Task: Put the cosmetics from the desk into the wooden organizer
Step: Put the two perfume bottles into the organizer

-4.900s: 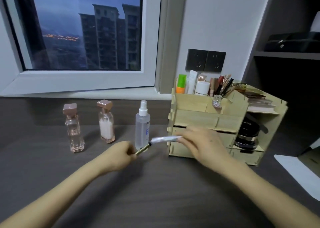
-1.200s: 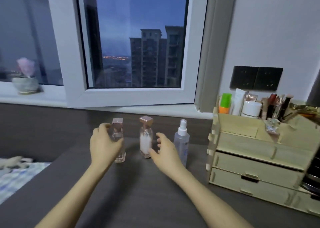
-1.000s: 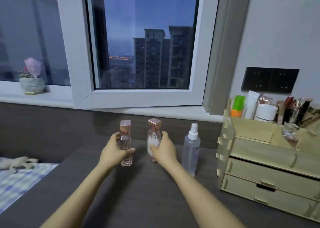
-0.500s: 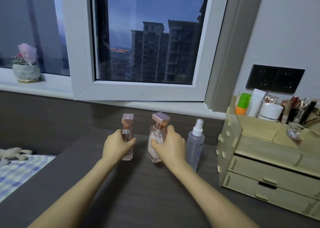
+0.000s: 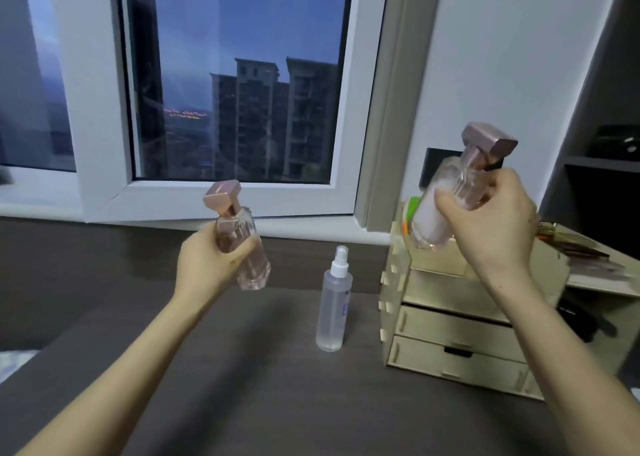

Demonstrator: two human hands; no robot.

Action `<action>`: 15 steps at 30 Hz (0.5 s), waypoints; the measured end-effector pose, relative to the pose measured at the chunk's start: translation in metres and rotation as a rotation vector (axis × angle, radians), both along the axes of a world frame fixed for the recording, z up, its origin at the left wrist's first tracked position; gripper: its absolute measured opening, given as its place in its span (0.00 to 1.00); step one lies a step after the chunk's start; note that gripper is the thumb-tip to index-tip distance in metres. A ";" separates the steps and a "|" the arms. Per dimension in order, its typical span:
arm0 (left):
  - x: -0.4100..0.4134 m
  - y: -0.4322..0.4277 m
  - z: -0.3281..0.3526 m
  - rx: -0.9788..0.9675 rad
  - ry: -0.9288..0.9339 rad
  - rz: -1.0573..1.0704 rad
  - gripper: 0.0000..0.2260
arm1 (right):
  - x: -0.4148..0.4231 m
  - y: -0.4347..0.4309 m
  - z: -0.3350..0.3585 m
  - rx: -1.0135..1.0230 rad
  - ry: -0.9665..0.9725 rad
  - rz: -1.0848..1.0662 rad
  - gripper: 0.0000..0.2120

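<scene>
My left hand (image 5: 207,265) grips a clear pink perfume bottle (image 5: 242,240) with a rose-gold cap, lifted off the desk and tilted. My right hand (image 5: 491,223) holds a second bottle with white contents (image 5: 446,199) and a rose-gold cap, raised above the top left of the wooden organizer (image 5: 450,334). A clear spray bottle (image 5: 334,303) with a white nozzle stands upright on the dark desk (image 5: 277,403) between my hands, just left of the organizer. My right hand hides most of the organizer's top compartments.
The window frame (image 5: 214,195) and sill run behind the desk. A black wall socket (image 5: 431,164) sits behind the organizer. Dark shelving (image 5: 602,178) stands at the far right. The organizer's open right side holds flat palettes (image 5: 581,251) and dark round items.
Both hands have lifted their bottles off the desk. The right hand carried its bottle rightward and up over the organizer; the left bottle rose and tilted. The spray bottle stayed put.
</scene>
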State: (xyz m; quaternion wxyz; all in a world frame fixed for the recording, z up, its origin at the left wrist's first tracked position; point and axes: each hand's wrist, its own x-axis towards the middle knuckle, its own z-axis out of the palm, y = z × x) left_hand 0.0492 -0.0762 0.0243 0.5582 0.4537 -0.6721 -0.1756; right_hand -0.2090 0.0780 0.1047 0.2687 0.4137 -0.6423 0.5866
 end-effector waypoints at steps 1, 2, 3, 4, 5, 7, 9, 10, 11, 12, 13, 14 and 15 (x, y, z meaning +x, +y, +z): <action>-0.004 0.006 0.008 -0.026 0.004 -0.019 0.09 | -0.011 -0.006 0.000 0.004 0.005 -0.054 0.17; -0.008 0.011 0.015 -0.047 0.004 -0.040 0.09 | -0.020 -0.012 0.000 0.024 0.003 -0.100 0.17; -0.011 0.016 0.021 -0.061 0.005 -0.059 0.09 | -0.029 -0.019 -0.002 0.056 0.001 -0.137 0.18; -0.014 0.020 0.025 -0.072 0.006 -0.072 0.08 | -0.036 -0.025 -0.004 0.099 0.003 -0.162 0.18; -0.017 0.022 0.029 -0.080 0.007 -0.078 0.08 | -0.043 -0.032 -0.007 0.151 0.008 -0.173 0.18; -0.024 0.024 0.035 -0.088 0.009 -0.084 0.08 | -0.053 -0.044 -0.015 0.266 0.020 -0.178 0.18; -0.030 0.025 0.038 -0.086 0.011 -0.102 0.09 | -0.060 -0.054 -0.024 0.351 0.003 -0.170 0.19; -0.033 0.025 0.039 -0.082 0.011 -0.114 0.09 | -0.063 -0.059 -0.028 0.372 -0.011 -0.164 0.20; -0.036 0.024 0.040 -0.076 0.012 -0.127 0.09 | -0.065 -0.063 -0.031 0.385 -0.025 -0.158 0.20; -0.039 0.024 0.040 -0.073 0.013 -0.139 0.09 | -0.066 -0.066 -0.033 0.395 -0.042 -0.151 0.21; -0.042 0.024 0.040 -0.074 0.012 -0.149 0.09 | -0.067 -0.070 -0.036 0.405 -0.063 -0.142 0.21; -0.045 0.023 0.040 -0.077 0.008 -0.156 0.09 | -0.067 -0.074 -0.038 0.416 -0.085 -0.134 0.21; -0.048 0.023 0.040 -0.081 0.005 -0.160 0.09 | -0.066 -0.078 -0.039 0.428 -0.103 -0.131 0.21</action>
